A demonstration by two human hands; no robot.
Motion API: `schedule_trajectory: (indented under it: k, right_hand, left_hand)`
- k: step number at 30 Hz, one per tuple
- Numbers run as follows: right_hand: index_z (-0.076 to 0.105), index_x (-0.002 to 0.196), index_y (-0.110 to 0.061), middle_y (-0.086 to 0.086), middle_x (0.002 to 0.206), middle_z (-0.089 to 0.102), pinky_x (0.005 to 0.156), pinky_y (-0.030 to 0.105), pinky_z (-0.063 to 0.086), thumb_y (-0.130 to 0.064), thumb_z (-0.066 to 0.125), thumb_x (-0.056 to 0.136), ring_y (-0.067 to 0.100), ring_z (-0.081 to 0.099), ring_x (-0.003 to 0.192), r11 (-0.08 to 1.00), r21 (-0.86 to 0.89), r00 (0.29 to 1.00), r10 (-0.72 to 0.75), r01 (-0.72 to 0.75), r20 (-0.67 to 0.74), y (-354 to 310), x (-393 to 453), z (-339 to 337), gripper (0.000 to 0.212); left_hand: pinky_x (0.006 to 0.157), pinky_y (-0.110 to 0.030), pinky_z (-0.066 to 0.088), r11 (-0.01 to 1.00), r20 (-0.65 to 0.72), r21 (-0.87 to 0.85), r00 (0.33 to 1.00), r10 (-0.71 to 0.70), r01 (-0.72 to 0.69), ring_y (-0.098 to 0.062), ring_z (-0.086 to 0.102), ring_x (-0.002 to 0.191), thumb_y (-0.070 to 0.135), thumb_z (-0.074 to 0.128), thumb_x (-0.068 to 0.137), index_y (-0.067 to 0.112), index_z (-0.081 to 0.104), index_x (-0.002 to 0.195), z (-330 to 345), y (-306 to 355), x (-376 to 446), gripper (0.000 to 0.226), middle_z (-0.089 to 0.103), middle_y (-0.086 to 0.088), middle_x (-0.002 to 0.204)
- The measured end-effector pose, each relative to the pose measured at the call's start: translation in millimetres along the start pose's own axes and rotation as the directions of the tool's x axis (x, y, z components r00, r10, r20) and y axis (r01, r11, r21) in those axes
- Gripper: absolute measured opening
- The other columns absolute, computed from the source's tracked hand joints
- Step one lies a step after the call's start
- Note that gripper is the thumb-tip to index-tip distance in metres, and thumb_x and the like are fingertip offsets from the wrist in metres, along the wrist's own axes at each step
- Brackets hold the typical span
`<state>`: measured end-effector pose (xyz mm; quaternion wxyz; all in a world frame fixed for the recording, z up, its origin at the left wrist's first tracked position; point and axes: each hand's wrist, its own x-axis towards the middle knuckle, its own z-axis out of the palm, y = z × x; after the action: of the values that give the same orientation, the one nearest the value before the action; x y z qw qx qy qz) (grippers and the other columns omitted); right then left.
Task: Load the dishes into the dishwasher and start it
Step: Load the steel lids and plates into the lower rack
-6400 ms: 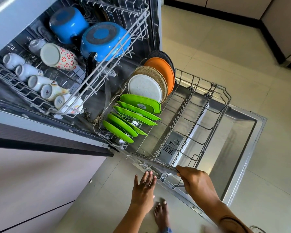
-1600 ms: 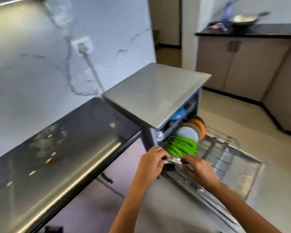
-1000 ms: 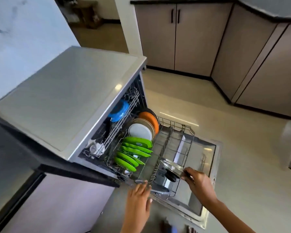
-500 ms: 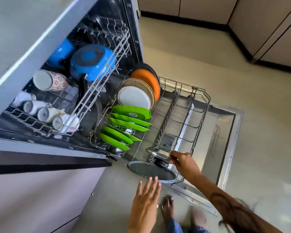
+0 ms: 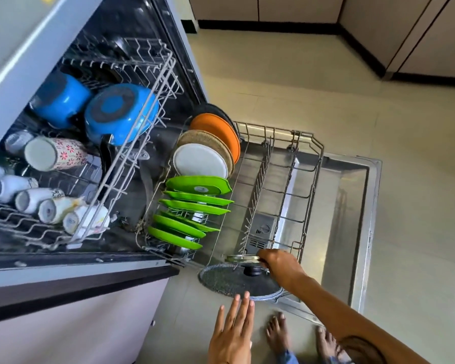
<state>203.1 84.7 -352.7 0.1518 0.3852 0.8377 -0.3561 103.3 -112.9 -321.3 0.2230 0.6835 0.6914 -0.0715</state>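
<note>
Down goes the right hand [image 5: 280,266] a touch lower than half a second ago, and the steel lid [image 5: 242,258] now sits low at the near end of the lower rack [image 5: 307,164]. Its fingers [image 5: 264,256] are clamped on that lid's rim. Just below them lies the dark speckled lid [image 5: 237,282] with its black knob [image 5: 252,271], flat at the rack's near edge. Left hand [image 5: 233,334] hovers spread and empty, fingertips just short of the speckled lid. Beyond the right fingers, to the left, green plates [image 5: 195,203] stand in a row, then white, tan and orange ones. Upper rack [image 5: 132,158] carries blue pans [image 5: 121,114] and cups [image 5: 37,200]. Dishwasher door [image 5: 352,206] lies open.
</note>
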Motion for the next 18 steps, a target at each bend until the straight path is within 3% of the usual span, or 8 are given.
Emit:
schedule_trajectory:
  k: [3, 6, 9, 15, 18]
  right_hand:
    - [0.052, 0.112, -0.014, 0.01, 0.106, 0.064, 0.084, 0.039, 0.05, -0.005, 0.049, 0.091, 0.028, 0.062, 0.095, 1.0, -0.028, 1.0, -0.015, 0.015, 0.002, -0.2, -2.0, -1.0, 0.023]
    - [0.052, 0.114, -0.013, 0.009, 0.11, 0.061, 0.085, 0.037, 0.05, -0.002, 0.047, 0.091, 0.027, 0.06, 0.099, 0.999, -0.045, 1.0, -0.023, 0.023, -0.003, 1.0, -11.3, 1.1, 0.026]
    - [0.049, 0.119, -0.014, 0.009, 0.116, 0.058, 0.083, 0.037, 0.049, 0.0, 0.047, 0.088, 0.028, 0.059, 0.101, 0.995, -0.086, 0.998, -0.054, 0.055, 0.019, 1.5, -18.1, 4.8, 0.034]
    - [0.049, 0.119, -0.011, 0.01, 0.116, 0.058, 0.082, 0.038, 0.049, 0.004, 0.05, 0.086, 0.029, 0.056, 0.106, 0.99, -0.136, 0.999, -0.044, 0.045, 0.013, -5.6, -12.1, -0.8, 0.036]
    - [0.048, 0.119, -0.011, 0.01, 0.115, 0.059, 0.081, 0.038, 0.05, 0.005, 0.051, 0.085, 0.029, 0.058, 0.103, 0.99, -0.143, 1.0, -0.013, 0.011, -0.013, -4.2, -15.2, -3.1, 0.038]
  left_hand:
    - [0.107, -0.037, 0.013, 1.0, 0.0, 0.025, 1.0, 0.014, -0.014, -0.024, 0.018, 0.138, 0.048, 0.088, 0.024, 0.014, 0.046, 0.128, 0.6, -0.7, 0.4, 0.118, 0.0, -0.001, 0.159]
    - [0.105, -0.039, 0.018, 0.999, 0.0, 0.051, 1.0, 0.017, -0.017, -0.024, 0.011, 0.142, 0.048, 0.087, 0.023, 0.014, 0.046, 0.128, 0.8, -1.6, 2.2, 0.118, -0.001, -0.001, 0.159]
    - [0.107, -0.037, 0.01, 0.999, -0.01, 0.053, 1.0, 0.01, -0.009, -0.018, -0.002, 0.146, 0.047, 0.088, 0.021, 0.014, 0.045, 0.128, 0.9, -1.3, 3.9, 0.12, -0.002, -0.001, 0.159]
    - [0.097, -0.041, 0.026, 0.998, -0.045, 0.061, 0.999, 0.015, -0.013, -0.024, 0.02, 0.138, 0.046, 0.088, 0.021, 0.014, 0.045, 0.128, -4.4, 0.6, 3.9, 0.12, -0.002, 0.0, 0.159]
    - [0.112, -0.04, 0.008, 0.997, -0.046, 0.072, 0.999, 0.019, -0.016, -0.021, 0.008, 0.145, 0.046, 0.088, 0.024, 0.014, 0.045, 0.129, -3.1, 0.9, 4.9, 0.118, -0.002, 0.0, 0.159]
